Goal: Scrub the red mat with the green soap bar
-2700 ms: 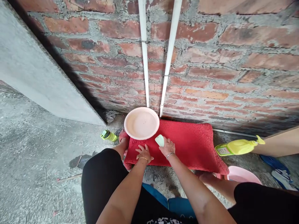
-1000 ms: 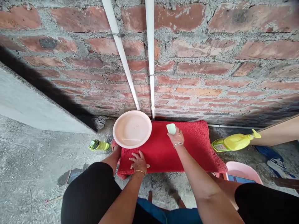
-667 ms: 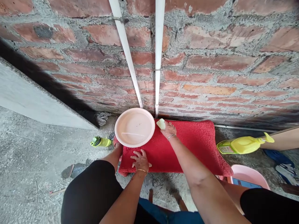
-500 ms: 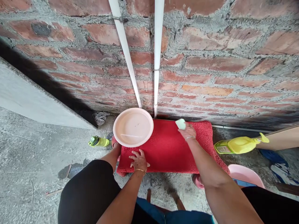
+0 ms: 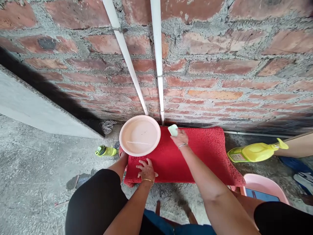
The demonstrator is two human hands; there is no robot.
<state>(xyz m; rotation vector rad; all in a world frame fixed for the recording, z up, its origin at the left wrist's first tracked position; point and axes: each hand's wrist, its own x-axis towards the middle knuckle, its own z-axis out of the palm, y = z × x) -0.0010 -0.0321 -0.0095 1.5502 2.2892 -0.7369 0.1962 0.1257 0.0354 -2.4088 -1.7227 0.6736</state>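
A red towel-like cloth [image 5: 168, 163] is spread over a low, long surface in front of me. My left hand [image 5: 147, 171] lies on its near left part, fingers spread and holding nothing. In my right hand [image 5: 180, 138] is a pale green block [image 5: 173, 130] with rounded corners; whether it is a soap bar or a brush I cannot tell. That hand is over the cloth's far edge, right of a pale pink basin [image 5: 140, 136]. The basin rests at the cloth's left end, with a little water and a few dark specks in it.
A brick wall [image 5: 210, 65] with two white pipes [image 5: 158, 58] rises behind the cloth. Left stands a green bottle [image 5: 106, 150], near a grey slab [image 5: 44, 104]. A yellow spray bottle [image 5: 256, 152] and a pink tub [image 5: 266, 186] holding a flat dark-screened device are on the right.
My right hand has moved left along the cloth's far edge with the pale green block, closer to the basin. My left hand stays on the cloth. The view has shifted slightly.
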